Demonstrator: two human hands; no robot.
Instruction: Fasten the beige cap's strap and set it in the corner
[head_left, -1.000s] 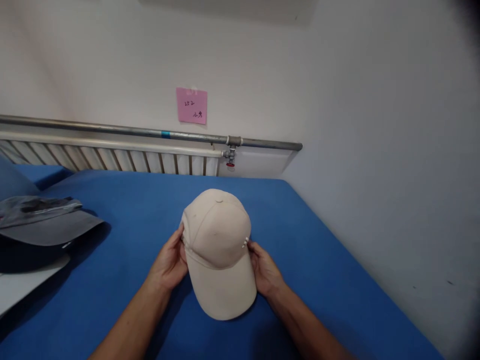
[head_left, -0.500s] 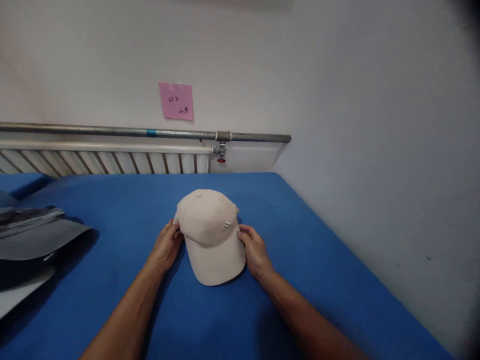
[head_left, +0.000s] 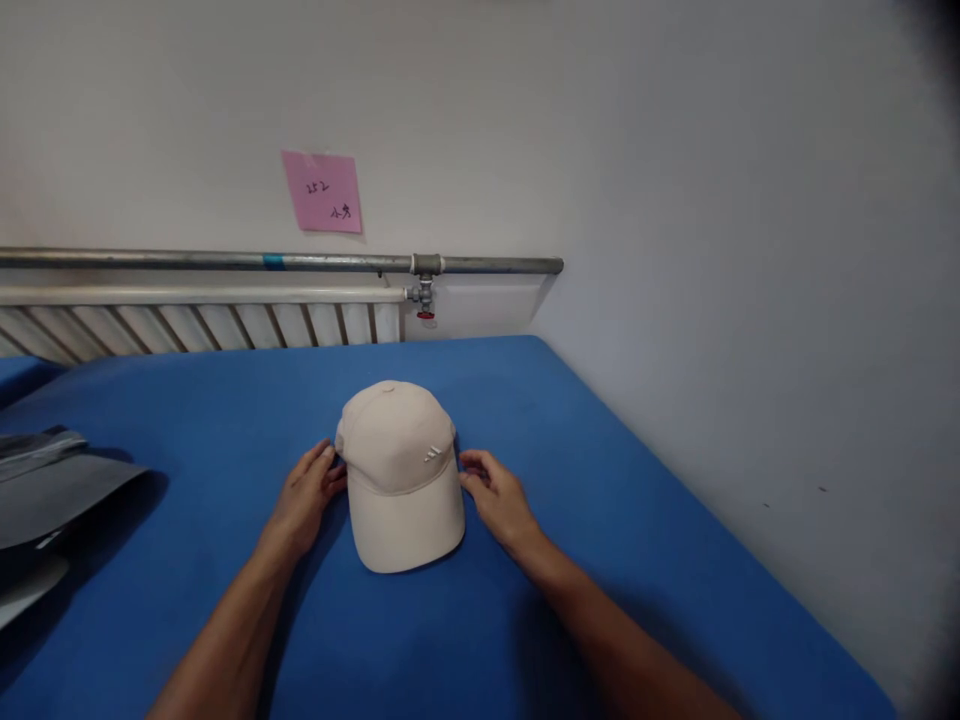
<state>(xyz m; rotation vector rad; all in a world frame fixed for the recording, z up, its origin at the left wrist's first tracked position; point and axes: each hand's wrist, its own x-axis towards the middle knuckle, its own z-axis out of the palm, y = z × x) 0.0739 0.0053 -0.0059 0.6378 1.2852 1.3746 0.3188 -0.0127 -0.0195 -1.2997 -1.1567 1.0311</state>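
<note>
A cream baseball cap (head_left: 401, 460) with a small three-stripe emblem lies crown up on the blue covered surface (head_left: 600, 560), its brim pointing toward me. At the cap's left side is my left hand (head_left: 306, 492), fingers apart and loose; its fingertips are close to the cap edge, and I cannot tell if they touch. My right hand (head_left: 501, 498) is beside the cap's right side, fingers slightly curled and parted, with a narrow gap to the brim. Neither hand grips anything.
Several caps or visors (head_left: 67, 490) in grey, dark and white lie stacked at the left. Behind the surface run a radiator (head_left: 247, 325), a metal pipe (head_left: 330, 263) and a red-handled valve (head_left: 426, 300). A pink note (head_left: 322, 193) is on the wall. A grey wall (head_left: 750, 300) bounds the right.
Both hands have let go of the cap; my right hand has drawn away from its brim. The cap faces more squarely toward me. The camera view has shifted slightly right.
</note>
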